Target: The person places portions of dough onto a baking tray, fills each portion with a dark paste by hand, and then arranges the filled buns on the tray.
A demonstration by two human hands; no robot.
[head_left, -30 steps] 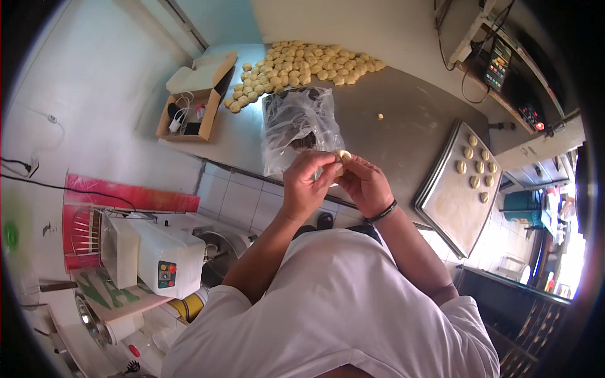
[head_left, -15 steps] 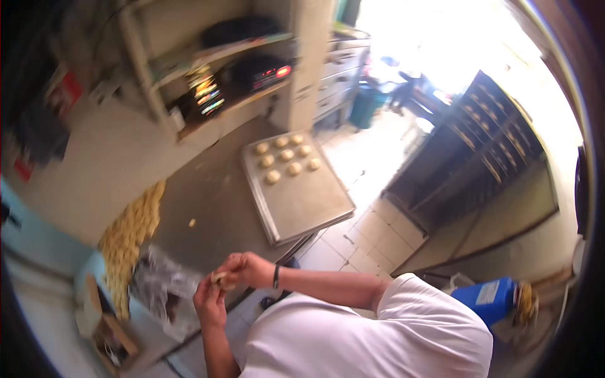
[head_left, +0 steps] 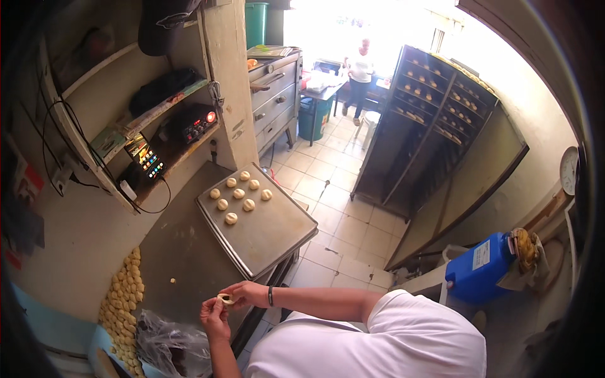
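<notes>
My left hand (head_left: 215, 320) and my right hand (head_left: 247, 295) both pinch a small pale piece of dough (head_left: 224, 298) with something dark in its middle, held over the table edge. Just below them lies a crumpled clear plastic bag (head_left: 171, 339) with dark contents. A heap of pale dough balls (head_left: 121, 294) spreads along the left side of the steel table (head_left: 176, 246), and one tiny bit (head_left: 172, 280) lies apart. Beyond my hands, several shaped buns (head_left: 238, 194) sit on stacked metal trays (head_left: 280, 232).
A shelf with a lit phone (head_left: 144, 156) is on the left wall. An oven (head_left: 274, 101), a person (head_left: 360, 69) in a white top by a bright opening, and a dark rack (head_left: 422, 120) stand further back. A blue jerrycan (head_left: 476, 268) is at my right.
My view has swung from the table toward the room's right side and back, bringing the person into sight. The dough piece stays pinched in both my hands.
</notes>
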